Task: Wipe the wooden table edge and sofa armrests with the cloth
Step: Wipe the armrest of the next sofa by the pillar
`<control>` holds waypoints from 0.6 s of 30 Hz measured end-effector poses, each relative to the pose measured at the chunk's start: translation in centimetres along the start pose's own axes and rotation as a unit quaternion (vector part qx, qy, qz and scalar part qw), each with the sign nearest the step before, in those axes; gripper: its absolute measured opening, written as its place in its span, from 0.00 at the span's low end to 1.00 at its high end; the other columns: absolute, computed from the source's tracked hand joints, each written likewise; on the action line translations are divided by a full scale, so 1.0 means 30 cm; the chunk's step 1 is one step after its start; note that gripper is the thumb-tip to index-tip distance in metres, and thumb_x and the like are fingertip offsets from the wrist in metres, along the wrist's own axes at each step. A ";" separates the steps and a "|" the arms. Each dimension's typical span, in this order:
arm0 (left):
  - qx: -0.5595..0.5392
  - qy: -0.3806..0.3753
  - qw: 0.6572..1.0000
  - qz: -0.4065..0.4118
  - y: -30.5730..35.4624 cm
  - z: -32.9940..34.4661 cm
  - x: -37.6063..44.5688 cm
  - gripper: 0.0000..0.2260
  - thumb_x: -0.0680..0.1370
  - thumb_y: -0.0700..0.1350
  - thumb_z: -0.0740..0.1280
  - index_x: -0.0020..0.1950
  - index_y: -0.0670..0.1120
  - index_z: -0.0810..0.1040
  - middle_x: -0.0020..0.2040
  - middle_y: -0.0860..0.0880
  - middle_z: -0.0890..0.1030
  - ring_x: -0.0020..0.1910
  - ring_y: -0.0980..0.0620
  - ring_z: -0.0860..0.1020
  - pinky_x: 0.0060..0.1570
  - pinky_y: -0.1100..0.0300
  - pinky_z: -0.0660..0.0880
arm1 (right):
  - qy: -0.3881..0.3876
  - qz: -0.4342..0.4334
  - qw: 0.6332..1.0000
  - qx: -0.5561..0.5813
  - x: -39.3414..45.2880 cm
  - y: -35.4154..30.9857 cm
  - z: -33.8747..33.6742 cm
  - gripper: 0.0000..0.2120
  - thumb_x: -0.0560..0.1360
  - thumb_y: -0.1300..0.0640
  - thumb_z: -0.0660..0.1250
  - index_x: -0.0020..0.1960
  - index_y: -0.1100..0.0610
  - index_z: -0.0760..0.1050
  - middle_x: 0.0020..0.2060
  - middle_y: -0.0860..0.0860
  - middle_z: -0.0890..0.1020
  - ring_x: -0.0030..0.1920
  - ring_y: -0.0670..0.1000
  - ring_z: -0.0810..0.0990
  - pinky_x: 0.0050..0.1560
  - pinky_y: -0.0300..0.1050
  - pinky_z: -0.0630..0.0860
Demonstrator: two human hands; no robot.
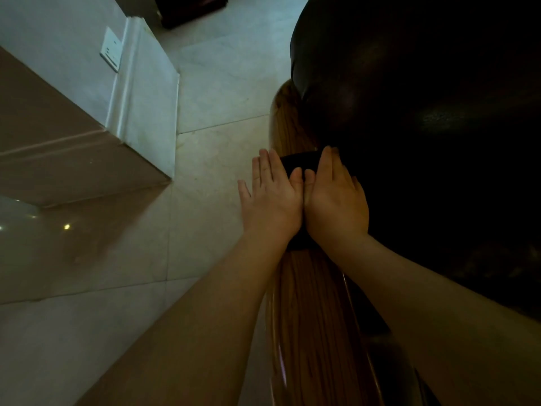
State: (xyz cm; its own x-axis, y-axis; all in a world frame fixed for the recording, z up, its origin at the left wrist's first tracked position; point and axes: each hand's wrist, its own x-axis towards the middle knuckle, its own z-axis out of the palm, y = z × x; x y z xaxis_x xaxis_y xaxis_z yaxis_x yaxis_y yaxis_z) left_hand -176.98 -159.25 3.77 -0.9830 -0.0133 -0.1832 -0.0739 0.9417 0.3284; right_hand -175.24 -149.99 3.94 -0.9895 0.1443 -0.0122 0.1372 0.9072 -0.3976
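Observation:
A glossy wooden sofa armrest (316,303) runs from the bottom of the view up to the middle. A dark cloth (301,162) lies across it. My left hand (272,197) and my right hand (333,197) press flat on the cloth side by side, thumbs touching, fingers pointing away from me. The left hand's outer fingers hang over the armrest's left side. Most of the cloth is hidden under my palms; a dark strip shows beyond the fingers and another below the wrists.
A dark leather sofa cushion (424,98) bulges right of the armrest. Pale tiled floor (210,83) lies to the left. A white wall corner with a switch plate (112,51) and a brown panel (52,136) stand at far left.

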 end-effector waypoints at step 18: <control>0.034 0.042 0.999 -0.008 0.000 0.063 -0.459 0.27 0.82 0.55 0.45 0.76 0.44 0.41 0.78 0.45 0.43 0.76 0.49 0.42 0.73 0.45 0.44 | -0.030 -0.020 0.999 0.011 -0.436 0.074 -0.032 0.26 0.82 0.52 0.49 0.76 0.64 0.52 0.75 0.61 0.59 0.74 0.57 0.59 0.71 0.57 0.61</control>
State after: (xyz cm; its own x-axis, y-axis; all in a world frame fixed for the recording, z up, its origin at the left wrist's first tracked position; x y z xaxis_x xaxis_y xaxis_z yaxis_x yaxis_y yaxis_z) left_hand -163.12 -158.45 4.53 -0.9926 -0.0545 -0.1087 -0.0815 0.9616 0.2622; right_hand -161.94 -149.49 4.11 -0.9953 0.0834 -0.0500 0.0967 0.9032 -0.4181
